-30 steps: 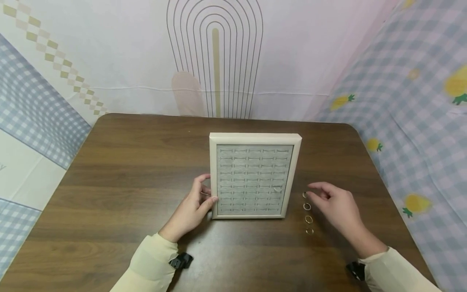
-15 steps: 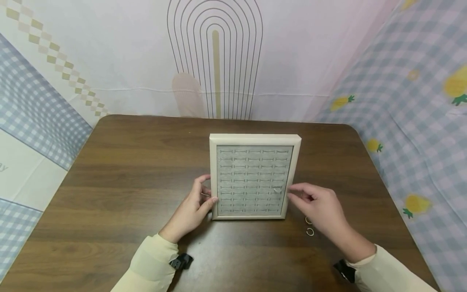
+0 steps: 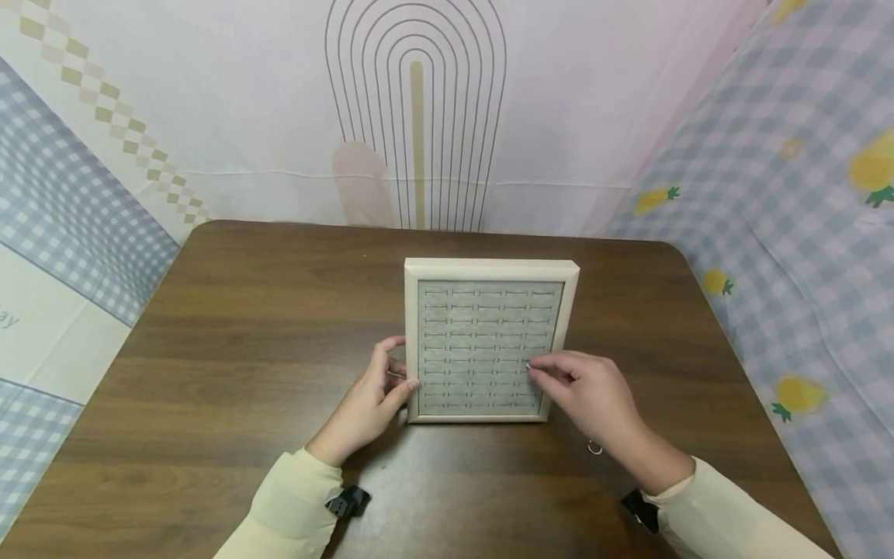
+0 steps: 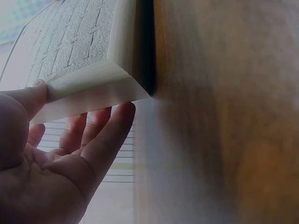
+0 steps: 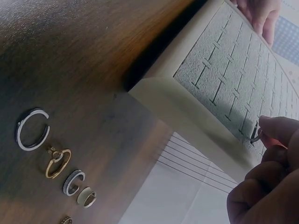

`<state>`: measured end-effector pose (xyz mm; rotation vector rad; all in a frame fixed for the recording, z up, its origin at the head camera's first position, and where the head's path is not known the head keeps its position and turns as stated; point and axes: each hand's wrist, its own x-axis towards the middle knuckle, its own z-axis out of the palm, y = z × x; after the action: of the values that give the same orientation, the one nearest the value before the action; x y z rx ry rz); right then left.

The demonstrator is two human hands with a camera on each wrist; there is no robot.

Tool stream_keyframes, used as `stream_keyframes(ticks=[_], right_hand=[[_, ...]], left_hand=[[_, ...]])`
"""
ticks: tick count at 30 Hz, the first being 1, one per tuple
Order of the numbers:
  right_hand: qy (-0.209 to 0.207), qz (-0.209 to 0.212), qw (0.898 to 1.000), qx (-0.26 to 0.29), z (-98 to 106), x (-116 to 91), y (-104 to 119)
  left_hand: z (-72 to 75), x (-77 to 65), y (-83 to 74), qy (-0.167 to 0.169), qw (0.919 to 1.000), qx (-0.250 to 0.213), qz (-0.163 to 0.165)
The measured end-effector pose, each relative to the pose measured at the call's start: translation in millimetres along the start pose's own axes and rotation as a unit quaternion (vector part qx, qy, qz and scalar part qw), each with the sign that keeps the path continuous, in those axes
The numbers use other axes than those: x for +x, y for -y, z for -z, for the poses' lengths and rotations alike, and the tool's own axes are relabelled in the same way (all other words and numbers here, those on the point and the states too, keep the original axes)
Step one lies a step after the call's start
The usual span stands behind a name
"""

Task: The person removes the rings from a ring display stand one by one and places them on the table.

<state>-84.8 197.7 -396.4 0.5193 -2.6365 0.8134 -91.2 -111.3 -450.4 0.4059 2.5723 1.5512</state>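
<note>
A ring display board [image 3: 490, 270] with a cream frame and grey slotted padding stands tilted back on the table. My left hand [image 3: 365, 404] holds its left side, thumb at the front edge; in the left wrist view, the fingers [image 4: 105, 144] reach under that side. My right hand [image 3: 594, 392] is at the padding's right part, where thumb and forefinger pinch a small silver ring [image 5: 255, 135] at a slot. Fingers cover part of this ring. On the table in the right wrist view lie a silver open ring [image 5: 32, 129], a gold ring [image 5: 58, 163] and several others.
The brown wooden table [image 3: 244, 349] carries the board. One loose ring [image 3: 594, 448] shows beside the right forearm in the head view; the rest are hidden behind the hand. A patterned cloth [image 3: 279, 116] hangs at the back and a checked cloth [image 3: 754, 233] at the right.
My right hand has moved left from the loose rings, past the board's right edge, to the ring in the padding, which it now pinches. The left hand keeps its hold.
</note>
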Motion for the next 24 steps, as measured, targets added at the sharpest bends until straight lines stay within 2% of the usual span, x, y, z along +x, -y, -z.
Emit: stream_keyframes(ticks=[9, 18, 24], right_hand=[[0.008, 0.007, 1.0, -0.008, 2.5, -0.4, -2.8], [0.032, -0.004, 0.999, 0.029, 5.4, -0.8, -8.0], [0.04, 0.012, 0.998, 0.056, 7.7, -3.4, -16.1]], left_hand=[[0.2, 0.0, 0.4, -0.001, 1.0, 0.004, -0.003], [0.7, 0.2, -0.5, -0.004, 1.0, 0.008, -0.004], [1.5, -0.1, -0.5, -0.007, 0.9998, 0.015, -0.009]])
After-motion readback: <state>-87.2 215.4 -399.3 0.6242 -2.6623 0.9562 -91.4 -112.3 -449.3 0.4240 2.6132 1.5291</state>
